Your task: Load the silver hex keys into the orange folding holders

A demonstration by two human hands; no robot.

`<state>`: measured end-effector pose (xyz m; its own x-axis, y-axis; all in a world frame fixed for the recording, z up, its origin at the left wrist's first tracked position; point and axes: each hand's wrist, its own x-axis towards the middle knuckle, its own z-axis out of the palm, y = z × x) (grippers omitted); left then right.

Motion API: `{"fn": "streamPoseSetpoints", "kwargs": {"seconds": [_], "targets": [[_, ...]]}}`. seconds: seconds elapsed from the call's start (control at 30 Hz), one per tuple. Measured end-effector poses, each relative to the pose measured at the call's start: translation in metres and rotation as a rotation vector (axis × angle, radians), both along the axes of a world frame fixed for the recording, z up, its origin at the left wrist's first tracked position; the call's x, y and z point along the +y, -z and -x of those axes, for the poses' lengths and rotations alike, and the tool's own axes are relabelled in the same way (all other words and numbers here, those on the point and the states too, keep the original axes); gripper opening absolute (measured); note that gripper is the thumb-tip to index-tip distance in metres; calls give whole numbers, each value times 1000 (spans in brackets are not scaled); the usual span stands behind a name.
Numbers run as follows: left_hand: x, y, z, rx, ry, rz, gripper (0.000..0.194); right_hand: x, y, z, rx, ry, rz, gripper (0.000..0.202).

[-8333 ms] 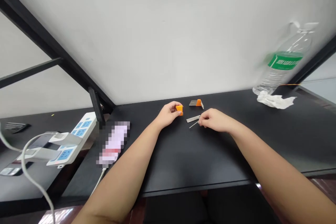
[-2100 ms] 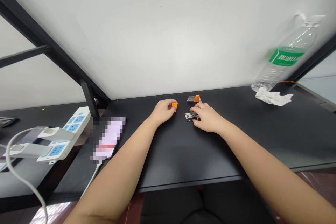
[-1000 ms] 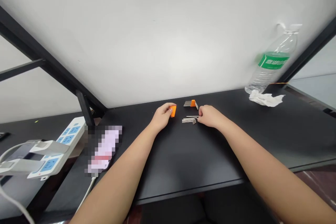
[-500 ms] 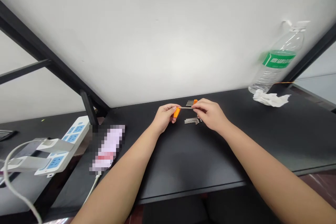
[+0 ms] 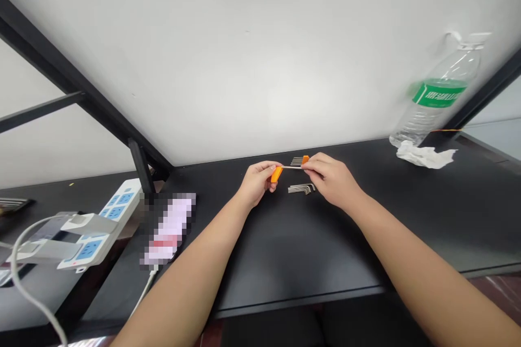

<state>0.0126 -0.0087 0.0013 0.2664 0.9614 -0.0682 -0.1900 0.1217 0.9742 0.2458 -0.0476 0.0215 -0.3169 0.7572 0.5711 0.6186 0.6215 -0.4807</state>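
Observation:
My left hand (image 5: 253, 184) is closed around a small orange hex key holder (image 5: 276, 174), held over the black table. Between the fingertips of my right hand (image 5: 334, 180) is a thin metal hex key (image 5: 291, 167). It runs level from the right fingers to the top of the holder; whether its tip sits inside a hole I cannot tell. Several loose L-shaped hex keys (image 5: 300, 189) lie side by side just below, on the tabletop. Behind the right fingers are more metal keys (image 5: 297, 161) beside a second orange piece (image 5: 305, 159), partly hidden by that hand.
A white power strip (image 5: 122, 203) with plugs and a cable lies at left, near a blurred-out phone (image 5: 173, 227) on a charging cord. At the back right, a clear bottle (image 5: 439, 92) with a green label leans by the wall, a crumpled tissue (image 5: 427, 155) before it.
The view has shifted slightly. My right fingers have drawn a little away from the loose hex keys, whose bent ends show more fully. Both hands keep their grips.

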Motion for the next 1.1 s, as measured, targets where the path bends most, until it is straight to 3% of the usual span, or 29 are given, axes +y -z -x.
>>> {"fn": "streamPoseSetpoints", "kwargs": {"seconds": [0.17,0.3,0.6,0.8,0.97,1.1], "targets": [[-2,-3,-2,25,14,4,32,-3,1,1,-84,1,-14,30],[-6,-4,-4,73,102,-22,34,-5,3,5,-173,8,-54,34],[-6,3,-4,85,261,-86,35,1,6,16,-91,-65,39,21],[-7,-1,-5,161,243,-148,37,7,7,10,-78,-20,74,19],[-2,4,-1,170,158,-165,35,15,9,-10,-329,166,343,11],[2,6,-1,148,110,-193,37,18,12,-16,-415,174,451,12]]}}
